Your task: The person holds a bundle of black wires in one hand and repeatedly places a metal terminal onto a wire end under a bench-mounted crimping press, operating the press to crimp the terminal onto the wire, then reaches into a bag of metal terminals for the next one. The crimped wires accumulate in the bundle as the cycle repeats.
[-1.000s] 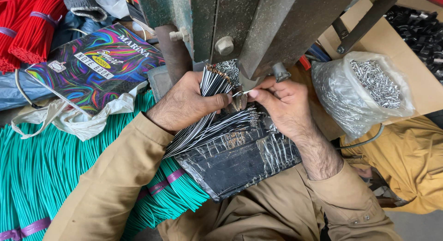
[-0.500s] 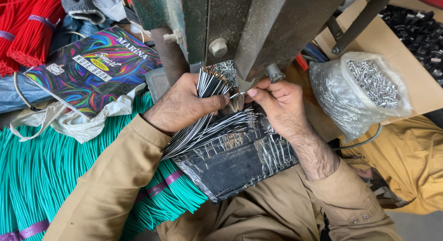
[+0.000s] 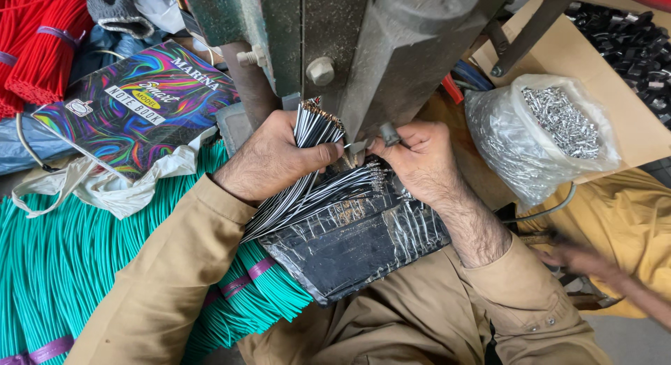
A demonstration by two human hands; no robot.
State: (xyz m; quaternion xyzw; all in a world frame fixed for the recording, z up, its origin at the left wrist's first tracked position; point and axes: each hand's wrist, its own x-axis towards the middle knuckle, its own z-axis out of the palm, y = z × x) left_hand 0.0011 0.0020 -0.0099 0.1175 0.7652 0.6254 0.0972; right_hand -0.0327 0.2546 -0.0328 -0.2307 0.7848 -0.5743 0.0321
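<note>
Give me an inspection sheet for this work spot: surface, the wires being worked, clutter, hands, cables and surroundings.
Surface: black foil-wrapped pad on the lap, under the hands.
Job's things: bundle of black-and-white wires, bare ends up; more wires lie across the pad.
Clutter: colourful notebook, crumpled white plastic bag, clear bag of small metal parts.
Hands: left hand grips the bundle; right hand pinches a small piece at the green machine.
Cables: green wire bundles with purple ties; red bundle upper left.
Surroundings: cardboard box of black parts; another person's hand.
</note>
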